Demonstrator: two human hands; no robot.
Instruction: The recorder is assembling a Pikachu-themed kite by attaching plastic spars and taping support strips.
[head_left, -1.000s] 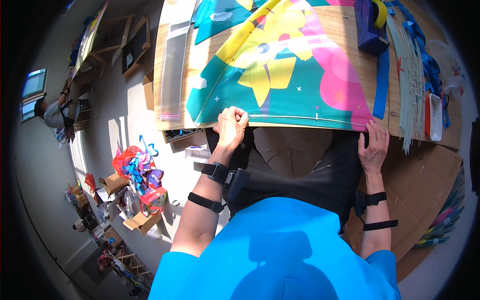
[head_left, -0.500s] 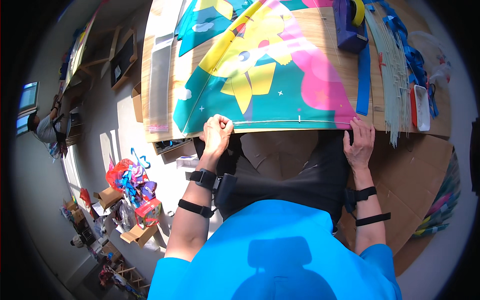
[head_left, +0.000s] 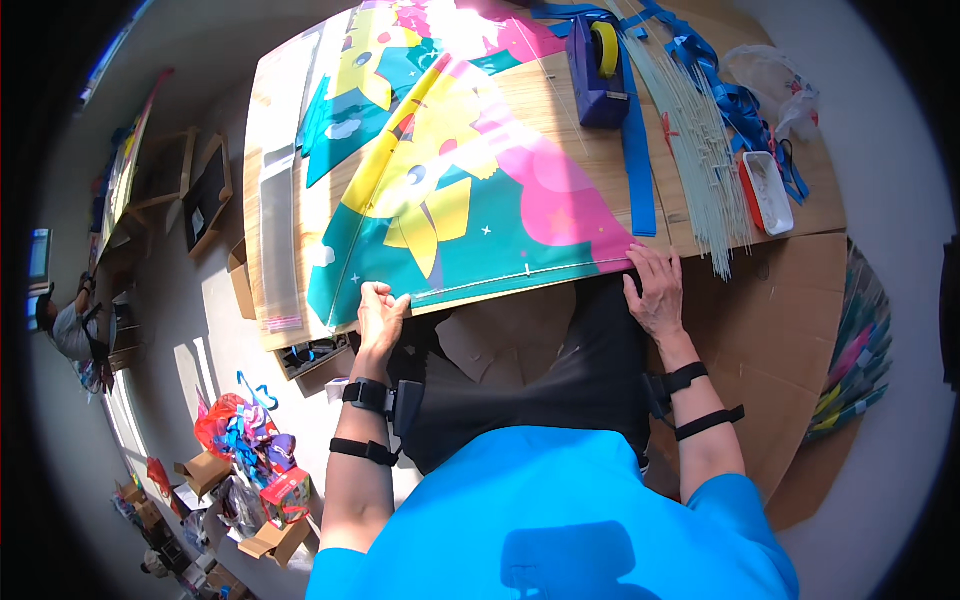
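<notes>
A triangular printed kite panel in teal, pink and yellow lies along the table's near edge. A thin white rod runs across its near border. At the left end of that border my left hand is closed, thumb and fingers pinching the kite's edge. My right hand rests at the pink right corner, fingers stretched out over it and the thumb apart. Whether its fingertips press on the rod's end cannot be seen. Farther back lies another printed panel of the same colours.
On the wooden table stand a purple tape dispenser, a bundle of pale thin rods, blue ribbon and a red-and-white tray. A clear plastic strip lies left. Cardboard sits at right; another person is far left.
The view has shifted, so table and kite appear lower and farther left. My left hand has turned a little and stays at the kite's edge; my right hand stays at the pink corner.
</notes>
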